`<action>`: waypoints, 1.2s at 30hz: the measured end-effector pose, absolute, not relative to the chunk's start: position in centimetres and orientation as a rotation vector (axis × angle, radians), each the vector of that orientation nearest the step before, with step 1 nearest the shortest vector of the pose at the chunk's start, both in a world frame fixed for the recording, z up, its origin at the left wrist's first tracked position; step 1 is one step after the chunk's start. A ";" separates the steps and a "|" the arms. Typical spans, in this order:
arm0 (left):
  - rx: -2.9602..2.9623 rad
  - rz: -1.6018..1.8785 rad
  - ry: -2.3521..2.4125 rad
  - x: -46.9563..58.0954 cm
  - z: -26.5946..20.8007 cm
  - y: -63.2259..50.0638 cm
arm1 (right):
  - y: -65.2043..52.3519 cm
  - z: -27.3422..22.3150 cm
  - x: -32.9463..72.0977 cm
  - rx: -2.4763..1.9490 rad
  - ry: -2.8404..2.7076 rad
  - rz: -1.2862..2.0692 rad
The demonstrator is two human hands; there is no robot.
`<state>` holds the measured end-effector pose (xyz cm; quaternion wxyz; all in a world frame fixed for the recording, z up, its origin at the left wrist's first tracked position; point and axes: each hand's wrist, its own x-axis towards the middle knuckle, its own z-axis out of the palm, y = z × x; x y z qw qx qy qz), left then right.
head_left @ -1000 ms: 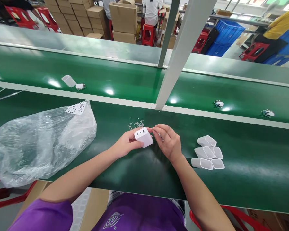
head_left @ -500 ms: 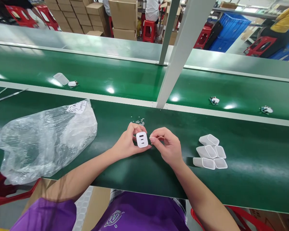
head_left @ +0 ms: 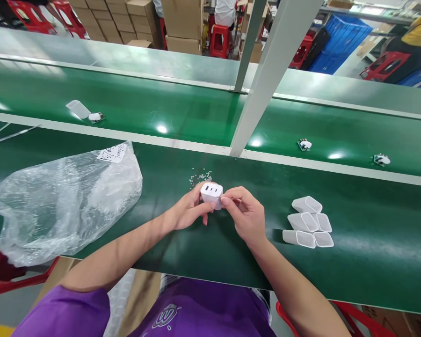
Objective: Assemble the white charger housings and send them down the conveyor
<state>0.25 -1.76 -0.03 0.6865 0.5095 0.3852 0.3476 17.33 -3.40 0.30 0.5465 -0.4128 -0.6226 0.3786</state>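
My left hand (head_left: 191, 206) is closed around a white USB charger (head_left: 211, 195), its face with three ports tilted up. My right hand (head_left: 245, 213) is in a pinch, thumb and forefinger against the charger's right side. Whatever those fingertips hold is too small or hidden to make out. Just beyond the charger, tiny clear pieces (head_left: 200, 176) lie scattered on the green bench. Several white open-ended plastic housings (head_left: 303, 222) are stacked on their sides to the right of my right hand.
A large clear plastic bag (head_left: 70, 201) with a handwritten label covers the left of the bench. Behind a pale rail, a green conveyor belt (head_left: 161, 107) carries small circuit boards (head_left: 304, 145) and a white housing (head_left: 78, 109). A metal post (head_left: 259, 89) rises ahead.
The charger has tipped, so its ports face more upward and its side shows. My right fingertips have come from beside it onto its side. The parts on the belt have shifted left.
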 end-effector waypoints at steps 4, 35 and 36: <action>1.203 0.768 0.949 0.2 0.2 -2.0 | -3.4 0.6 17.5 -1.005 -1.505 0.756; 1.523 0.697 1.099 0.3 0.2 -3.1 | -3.7 0.8 17.6 -0.984 -1.699 0.121; 1.561 0.690 1.126 0.2 0.3 -3.1 | -3.7 0.8 17.6 -0.978 -1.706 0.110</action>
